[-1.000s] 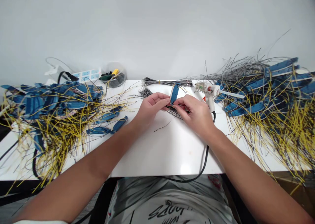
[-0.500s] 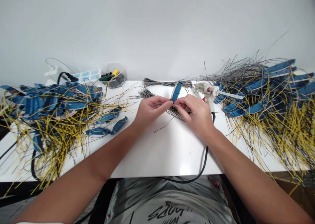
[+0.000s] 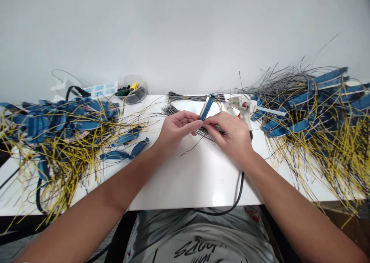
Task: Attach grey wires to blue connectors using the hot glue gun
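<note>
A narrow blue piece with a pale edge stands up between my hands, tilted slightly to the right. My left hand pinches at its lower end with thumb and forefinger. From the other side, my right hand is closed at the same spot, its fingertips nearly touching the left ones. What exactly the fingertips grip there is too small to tell. Thin dark wires lie under and behind the right fingers, and one loose wire sticks out toward the lower left. Behind the blue piece rests a tied bundle of dark wires.
A glue gun with a white stick lies right of my hands, its black cable looping frontward. Blue pieces with yellow and black wires are heaped left and right. A clear bowl and power strip stand back left.
The blue piece has turned a little, showing more of its pale edge and leaning slightly more to the right. Both hands stay nearly in place; the left fingers have shifted slightly.
</note>
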`<state>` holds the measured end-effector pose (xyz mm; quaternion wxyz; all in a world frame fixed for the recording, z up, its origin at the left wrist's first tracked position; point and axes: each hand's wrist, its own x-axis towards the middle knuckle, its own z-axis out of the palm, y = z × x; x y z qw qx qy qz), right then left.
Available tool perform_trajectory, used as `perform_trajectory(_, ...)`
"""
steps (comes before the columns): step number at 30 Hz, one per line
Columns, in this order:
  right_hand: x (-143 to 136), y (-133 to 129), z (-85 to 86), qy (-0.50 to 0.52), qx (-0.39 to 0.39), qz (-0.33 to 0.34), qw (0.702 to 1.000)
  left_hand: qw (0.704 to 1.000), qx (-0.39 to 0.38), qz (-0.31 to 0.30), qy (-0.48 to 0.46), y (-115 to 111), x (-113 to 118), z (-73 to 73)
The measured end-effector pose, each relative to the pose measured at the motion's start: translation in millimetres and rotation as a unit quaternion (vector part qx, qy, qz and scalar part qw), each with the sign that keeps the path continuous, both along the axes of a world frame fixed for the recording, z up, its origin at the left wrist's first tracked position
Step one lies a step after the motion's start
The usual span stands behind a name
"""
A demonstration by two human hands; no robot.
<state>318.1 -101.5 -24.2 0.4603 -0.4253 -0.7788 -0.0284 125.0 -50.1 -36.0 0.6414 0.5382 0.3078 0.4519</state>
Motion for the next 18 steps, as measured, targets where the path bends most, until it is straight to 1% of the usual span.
perform_trajectory(9, -2.5, -1.1, 0.8, 0.013, -0.004, 0.005, 1.000, 1.000, 0.026, 0.010, -0.004, 0.1, -2.2, 0.8)
perform_trajectory(14, -1.6, -0.8, 0.3, 0.006, 0.013, -0.004, 1.000, 0.994, 0.084, 0.063, 0.035, -5.5, -2.1, 2.3)
perform_trajectory(18, -1.6, -1.8, 1.7, 0.005, 0.013, 0.003, 1.000, 0.979, 0.153, 0.105, 0.085, -11.7, -2.3, 6.1)
